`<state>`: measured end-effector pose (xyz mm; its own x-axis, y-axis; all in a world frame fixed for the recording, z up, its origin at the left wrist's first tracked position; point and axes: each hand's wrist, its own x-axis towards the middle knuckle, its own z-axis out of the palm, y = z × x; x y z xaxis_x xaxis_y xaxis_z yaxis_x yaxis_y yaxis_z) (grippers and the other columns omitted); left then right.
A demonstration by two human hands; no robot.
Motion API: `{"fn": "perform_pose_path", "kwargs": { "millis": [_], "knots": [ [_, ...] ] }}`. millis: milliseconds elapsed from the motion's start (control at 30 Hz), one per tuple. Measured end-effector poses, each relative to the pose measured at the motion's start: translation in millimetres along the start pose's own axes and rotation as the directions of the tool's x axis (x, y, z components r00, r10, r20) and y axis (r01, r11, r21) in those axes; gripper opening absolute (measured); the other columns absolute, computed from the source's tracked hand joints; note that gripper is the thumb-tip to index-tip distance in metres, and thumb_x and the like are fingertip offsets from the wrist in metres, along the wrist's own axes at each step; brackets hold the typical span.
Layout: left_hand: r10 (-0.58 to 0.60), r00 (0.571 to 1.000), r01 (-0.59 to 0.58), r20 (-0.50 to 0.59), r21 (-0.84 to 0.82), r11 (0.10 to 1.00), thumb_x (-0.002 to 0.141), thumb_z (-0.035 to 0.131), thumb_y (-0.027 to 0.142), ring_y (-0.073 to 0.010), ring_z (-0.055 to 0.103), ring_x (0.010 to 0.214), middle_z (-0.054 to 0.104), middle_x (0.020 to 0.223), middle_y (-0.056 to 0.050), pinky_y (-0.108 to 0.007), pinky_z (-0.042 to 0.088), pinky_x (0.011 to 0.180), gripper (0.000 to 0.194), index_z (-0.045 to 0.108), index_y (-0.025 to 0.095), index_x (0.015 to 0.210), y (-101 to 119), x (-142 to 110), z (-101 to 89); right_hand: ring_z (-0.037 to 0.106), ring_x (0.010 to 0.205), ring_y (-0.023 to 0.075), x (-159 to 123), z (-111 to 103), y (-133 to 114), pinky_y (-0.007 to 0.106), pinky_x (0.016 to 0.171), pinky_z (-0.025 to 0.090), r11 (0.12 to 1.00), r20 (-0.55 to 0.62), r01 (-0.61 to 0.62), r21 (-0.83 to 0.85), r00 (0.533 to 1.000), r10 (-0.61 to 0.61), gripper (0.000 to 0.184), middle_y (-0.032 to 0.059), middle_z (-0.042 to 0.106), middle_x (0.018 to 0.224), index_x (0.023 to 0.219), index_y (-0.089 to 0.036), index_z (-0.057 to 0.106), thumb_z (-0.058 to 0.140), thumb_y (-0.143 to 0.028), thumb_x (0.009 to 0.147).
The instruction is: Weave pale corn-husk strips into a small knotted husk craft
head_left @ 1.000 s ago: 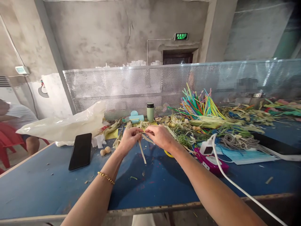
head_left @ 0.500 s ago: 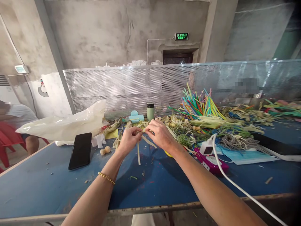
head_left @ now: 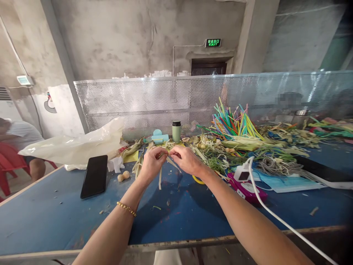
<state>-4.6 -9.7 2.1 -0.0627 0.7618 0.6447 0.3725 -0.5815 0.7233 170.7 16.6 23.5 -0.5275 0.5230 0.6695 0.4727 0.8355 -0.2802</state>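
Narrow, pale beige strips of flat, husk-like material [head_left: 160,180] hang from a person's bare hands directly in front of a light-green cylindrical bottle with a black lid [head_left: 176,133], over a worn blue tabletop [head_left: 176,224]. The left hand [head_left: 153,162], a gold beaded bracelet [head_left: 126,208] around its wrist, curls its fingers in a pinch, grasping the strips near their upper ends. The right hand [head_left: 186,159] meets it nearly tip to tip, thumb and forefinger grasping the same strips; the exact point of hold is too small to make out. One strip dangles below the left hand, another slants beneath the right.

To the bottle's left lie a creamy translucent plastic bag [head_left: 74,150], a black rectangular smartphone [head_left: 94,176] and a double-lobed pale wooden piece [head_left: 123,176]. To its right, a bundle of thin, multicoloured stems [head_left: 234,123] rises above heaped dried husks, with a magenta box-shaped device [head_left: 250,188] nearer the camera. Behind the bottle stands a perforated silver metal screen [head_left: 138,105].
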Motion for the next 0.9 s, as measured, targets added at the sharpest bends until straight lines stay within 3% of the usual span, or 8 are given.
{"fn": "perform_pose_path", "kwargs": {
  "millis": [167,367,533,900],
  "knots": [
    [-0.043,0.999,0.043,-0.009,0.024,0.999,0.075,0.065,0.007,-0.017,0.046,0.062,0.055,0.062,0.0,-0.027,0.031,0.062,0.017,0.063,0.021,0.065,6,-1,0.5,0.054,0.07,0.0143,1,2,-1,0.026,0.066,0.037,0.999,-0.002,0.008,-0.041,1.0,-0.008,0.015,0.0015,0.064,0.076,0.079,-0.018,0.064,0.06,-0.007,0.089],
    [0.043,0.999,-0.041,-0.012,0.144,0.989,0.077,0.061,0.003,-0.0186,0.047,0.064,0.054,0.062,0.0,-0.028,0.031,0.065,0.02,0.062,0.022,0.069,11,-4,4.8,0.051,0.068,0.0145,1,7,-4,0.027,0.065,0.035,0.986,-0.059,-0.047,-0.157,0.998,0.038,0.016,0.001,0.061,0.073,0.074,-0.019,0.06,0.064,-0.008,0.085],
    [0.082,0.996,-0.084,0.019,0.177,0.981,0.075,0.059,0.001,-0.0176,0.047,0.063,0.055,0.064,0.0,-0.028,0.031,0.064,0.022,0.061,0.021,0.066,12,-6,5.6,0.054,0.073,0.0167,1,9,-9,0.028,0.068,0.035,0.966,-0.067,-0.02,-0.257,0.998,0.003,0.018,0.0028,0.064,0.075,0.072,-0.019,0.058,0.064,-0.007,0.084],
    [0.017,0.997,0.005,-0.08,0.271,0.963,0.076,0.057,0.007,-0.0158,0.045,0.06,0.052,0.061,0.002,-0.028,0.029,0.064,0.02,0.054,0.021,0.063,10,-7,11.1,0.065,0.075,0.02,6,11,-10,0.029,0.064,0.032,0.916,-0.081,-0.249,-0.315,0.968,0.236,0.011,0.006,0.075,0.081,0.081,-0.019,0.069,0.061,-0.014,0.086]
  ]
}}
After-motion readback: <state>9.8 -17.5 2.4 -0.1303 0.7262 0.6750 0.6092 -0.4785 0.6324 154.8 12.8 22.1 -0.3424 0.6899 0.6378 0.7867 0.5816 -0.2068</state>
